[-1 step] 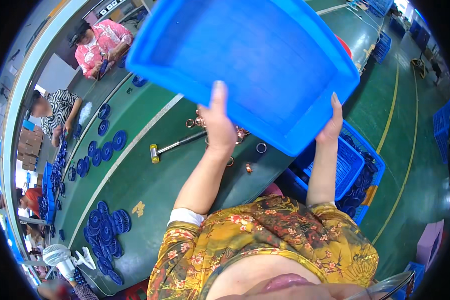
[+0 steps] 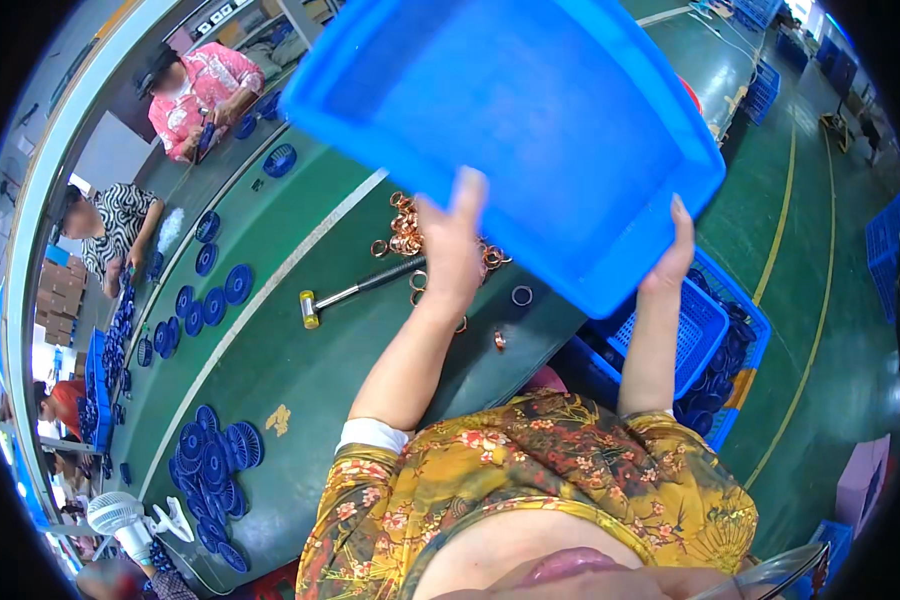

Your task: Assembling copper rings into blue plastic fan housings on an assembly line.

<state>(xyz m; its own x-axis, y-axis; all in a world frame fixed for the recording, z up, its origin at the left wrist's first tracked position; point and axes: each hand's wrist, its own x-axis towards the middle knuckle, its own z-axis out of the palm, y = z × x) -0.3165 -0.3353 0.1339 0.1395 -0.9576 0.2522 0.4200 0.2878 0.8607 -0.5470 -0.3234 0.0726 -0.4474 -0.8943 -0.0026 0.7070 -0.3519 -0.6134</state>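
I hold up a large blue plastic tray above the table, its bare inner face turned toward me. My left hand grips its near rim, thumb laid over the edge and the other fingers partly hidden. My right hand is closed on the rim by the right corner, with its thumb up. Beneath the tray and beside my left hand lies a pile of copper-coloured rings, partly covered. A hammer with a yellow head and dark handle rests next to them.
Blue slotted plastic wheels are heaped at the table's near left, by a white clip-on fan. A blue crate of dark round parts stands at my right, a basket inside it. Two co-workers sit across the table.
The tray has shifted slightly to the right, and both hands have moved with it, still gripping. More of the copper-coloured rings and the hammer's handle now shows.
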